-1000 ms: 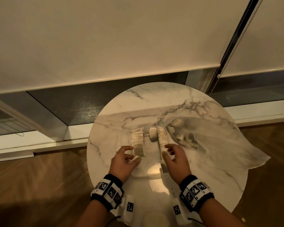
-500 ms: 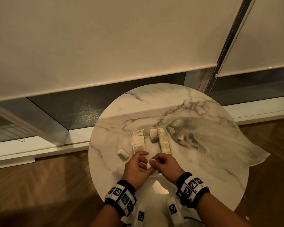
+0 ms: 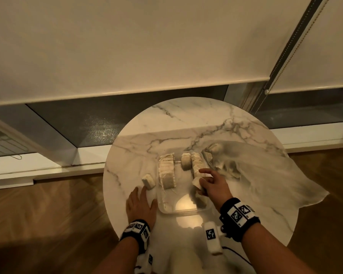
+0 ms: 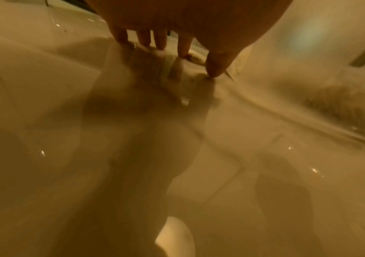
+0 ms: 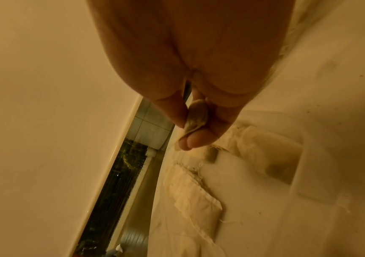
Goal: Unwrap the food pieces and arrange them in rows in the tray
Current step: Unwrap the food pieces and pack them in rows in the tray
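Observation:
A clear plastic tray (image 3: 178, 211) sits mid-table with a left row (image 3: 167, 171) and a right row (image 3: 197, 165) of pale food pieces, plus a single piece (image 3: 186, 161) between them at the far end. My right hand (image 3: 201, 182) pinches one pale piece (image 3: 196, 183) between thumb and fingers at the near end of the right row, index finger stretched out; the right wrist view shows that piece (image 5: 195, 118) in the pinch of my right hand (image 5: 190, 128). My left hand (image 3: 145, 196) lies flat with straight fingers, just short of a loose piece (image 3: 148, 181) left of the tray.
The round marble table (image 3: 186, 123) stands by a window with lowered blinds. A crumpled clear bag (image 3: 265, 175) with more pieces lies right of the tray and hangs over the table's right edge. Wooden floor surrounds the table.
Both hands were together at the tray's front on one piece. The left hand has moved left onto the table toward the loose piece; the right has carried its piece to the right row.

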A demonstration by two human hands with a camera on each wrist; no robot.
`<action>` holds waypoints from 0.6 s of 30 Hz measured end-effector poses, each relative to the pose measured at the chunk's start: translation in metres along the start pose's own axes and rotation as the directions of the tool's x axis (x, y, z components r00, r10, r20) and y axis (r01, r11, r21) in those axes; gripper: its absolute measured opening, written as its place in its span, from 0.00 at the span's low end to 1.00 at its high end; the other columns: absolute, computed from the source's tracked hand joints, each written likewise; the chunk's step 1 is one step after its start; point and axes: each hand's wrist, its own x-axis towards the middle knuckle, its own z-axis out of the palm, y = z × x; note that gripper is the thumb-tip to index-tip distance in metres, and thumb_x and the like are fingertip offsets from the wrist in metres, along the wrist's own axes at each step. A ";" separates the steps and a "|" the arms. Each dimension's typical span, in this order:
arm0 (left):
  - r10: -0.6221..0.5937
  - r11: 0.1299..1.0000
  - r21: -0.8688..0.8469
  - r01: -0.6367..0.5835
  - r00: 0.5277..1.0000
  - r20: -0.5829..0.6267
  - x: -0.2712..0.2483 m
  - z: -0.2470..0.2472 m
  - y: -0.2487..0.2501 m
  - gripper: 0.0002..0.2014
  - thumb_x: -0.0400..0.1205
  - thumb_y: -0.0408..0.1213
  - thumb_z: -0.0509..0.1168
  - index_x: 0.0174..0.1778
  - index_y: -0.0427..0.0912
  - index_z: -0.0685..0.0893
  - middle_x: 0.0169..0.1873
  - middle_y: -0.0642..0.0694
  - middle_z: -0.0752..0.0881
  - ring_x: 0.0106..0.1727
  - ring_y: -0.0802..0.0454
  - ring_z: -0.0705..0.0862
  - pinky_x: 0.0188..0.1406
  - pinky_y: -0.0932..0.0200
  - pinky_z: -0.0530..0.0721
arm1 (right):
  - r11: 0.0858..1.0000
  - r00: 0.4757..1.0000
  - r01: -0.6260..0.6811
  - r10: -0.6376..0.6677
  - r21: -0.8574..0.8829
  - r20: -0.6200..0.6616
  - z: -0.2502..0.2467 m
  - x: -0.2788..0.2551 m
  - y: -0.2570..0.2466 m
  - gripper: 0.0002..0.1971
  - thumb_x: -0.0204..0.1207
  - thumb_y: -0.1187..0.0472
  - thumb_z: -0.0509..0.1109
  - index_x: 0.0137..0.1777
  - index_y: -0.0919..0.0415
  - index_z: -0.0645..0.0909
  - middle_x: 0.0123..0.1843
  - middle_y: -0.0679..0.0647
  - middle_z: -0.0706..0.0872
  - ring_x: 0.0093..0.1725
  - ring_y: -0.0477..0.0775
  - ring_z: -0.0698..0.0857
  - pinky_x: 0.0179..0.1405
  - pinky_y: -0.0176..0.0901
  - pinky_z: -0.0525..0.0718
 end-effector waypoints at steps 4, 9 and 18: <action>-0.011 0.992 0.128 0.008 1.000 0.023 -0.003 0.020 0.001 0.37 0.80 0.61 0.37 0.86 0.51 0.54 0.86 0.41 0.54 0.85 0.40 0.53 0.84 0.39 0.49 | 0.998 0.999 -0.039 0.039 -0.039 0.012 0.001 0.006 -0.006 0.14 0.80 0.76 0.64 0.53 0.62 0.88 0.48 0.61 0.88 0.43 0.56 0.86 0.38 0.45 0.89; -0.023 0.989 0.143 0.021 1.000 0.012 -0.001 0.027 0.000 0.35 0.85 0.60 0.35 0.83 0.46 0.65 0.82 0.37 0.66 0.81 0.36 0.64 0.79 0.34 0.60 | 0.981 0.999 0.039 -0.042 -0.189 -0.009 0.003 0.017 -0.004 0.08 0.71 0.70 0.78 0.47 0.57 0.91 0.41 0.58 0.93 0.42 0.58 0.91 0.49 0.48 0.91; -0.055 0.991 0.124 0.043 0.994 0.096 0.005 0.032 -0.003 0.37 0.84 0.62 0.32 0.85 0.48 0.61 0.83 0.39 0.63 0.83 0.37 0.62 0.80 0.39 0.51 | 0.882 0.988 0.118 -0.060 -0.457 0.140 0.014 0.048 -0.017 0.15 0.71 0.70 0.78 0.56 0.55 0.87 0.42 0.58 0.85 0.38 0.56 0.85 0.42 0.57 0.90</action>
